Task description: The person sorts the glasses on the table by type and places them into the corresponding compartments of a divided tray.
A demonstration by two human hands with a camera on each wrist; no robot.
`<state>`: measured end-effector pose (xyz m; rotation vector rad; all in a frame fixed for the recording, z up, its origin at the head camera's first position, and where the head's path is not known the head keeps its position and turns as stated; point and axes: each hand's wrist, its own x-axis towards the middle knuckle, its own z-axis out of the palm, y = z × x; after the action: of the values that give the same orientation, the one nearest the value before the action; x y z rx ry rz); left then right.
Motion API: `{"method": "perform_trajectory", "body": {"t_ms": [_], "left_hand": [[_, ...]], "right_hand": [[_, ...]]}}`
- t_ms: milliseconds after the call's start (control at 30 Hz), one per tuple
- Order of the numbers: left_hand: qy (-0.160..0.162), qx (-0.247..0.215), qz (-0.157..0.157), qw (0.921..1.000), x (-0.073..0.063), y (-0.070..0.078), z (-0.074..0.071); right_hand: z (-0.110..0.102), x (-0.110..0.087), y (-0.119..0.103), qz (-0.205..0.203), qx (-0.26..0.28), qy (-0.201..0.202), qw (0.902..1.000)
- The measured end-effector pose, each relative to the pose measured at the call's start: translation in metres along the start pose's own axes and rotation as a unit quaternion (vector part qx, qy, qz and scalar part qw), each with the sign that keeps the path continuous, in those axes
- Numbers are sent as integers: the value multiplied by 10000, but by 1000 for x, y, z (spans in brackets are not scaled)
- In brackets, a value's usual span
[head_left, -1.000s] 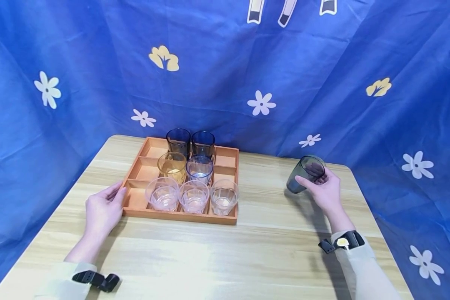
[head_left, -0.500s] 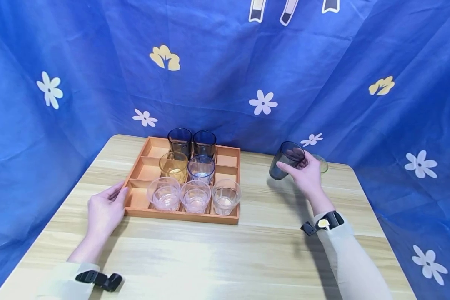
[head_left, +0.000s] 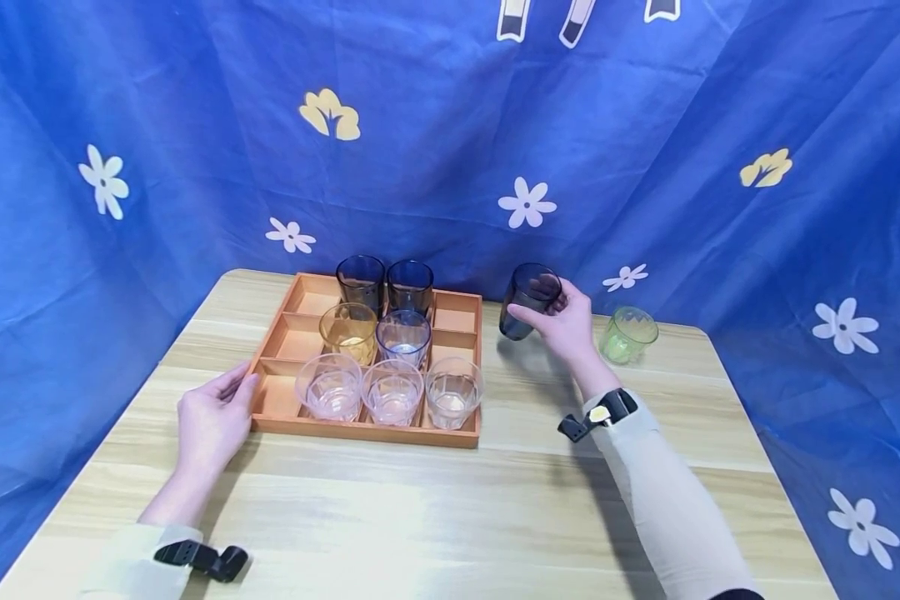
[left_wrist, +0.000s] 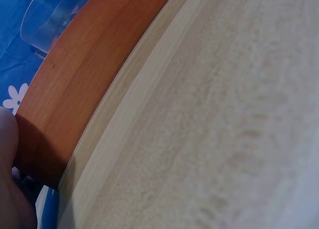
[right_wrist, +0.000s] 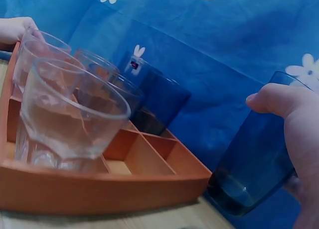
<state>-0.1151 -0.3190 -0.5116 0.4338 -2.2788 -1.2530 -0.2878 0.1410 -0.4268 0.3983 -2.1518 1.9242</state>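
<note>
My right hand (head_left: 566, 327) grips a dark tinted drinking glass (head_left: 527, 302), thumb on its near side. The glass tilts slightly and hangs just right of the wooden compartment tray (head_left: 363, 432); the right wrist view shows the same glass (right_wrist: 251, 162) beside the tray's corner. My left hand (head_left: 213, 414) holds the tray's left side near the front corner. Three clear glasses (head_left: 392, 400) stand along the tray's front row. In the middle row are an amber glass (head_left: 348, 333) and a blue-tinted glass (head_left: 403, 337). Two dark glasses (head_left: 410, 287) stand in the back row.
A green glass (head_left: 627, 335) stands on the table (head_left: 450, 508) to the right, behind my right wrist. A blue patterned cloth (head_left: 435, 167) hangs close behind the table's back edge.
My right hand has carried the dark glass leftward and back, toward the tray. The green glass, earlier hidden behind it, now shows. My left hand stays on the tray.
</note>
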Motion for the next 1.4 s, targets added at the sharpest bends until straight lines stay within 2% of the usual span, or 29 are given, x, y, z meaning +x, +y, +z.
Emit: {"method": "perform_trajectory", "body": {"t_ms": [333, 600, 1000, 1400], "left_hand": [[-65, 74, -175, 9998, -1, 2, -2], [-42, 61, -109, 9999, -3, 3, -2], [-16, 44, -35, 10000, -4, 3, -2], [-41, 88, -105, 9999, -4, 2, -3]], "right_hand": [[43, 18, 2, -87, 249, -244, 9994], [64, 25, 9, -160, 226, -423, 9987], [89, 28, 22, -142, 66, -654, 9977], [97, 23, 36, 138, -270, -776, 9965]]}}
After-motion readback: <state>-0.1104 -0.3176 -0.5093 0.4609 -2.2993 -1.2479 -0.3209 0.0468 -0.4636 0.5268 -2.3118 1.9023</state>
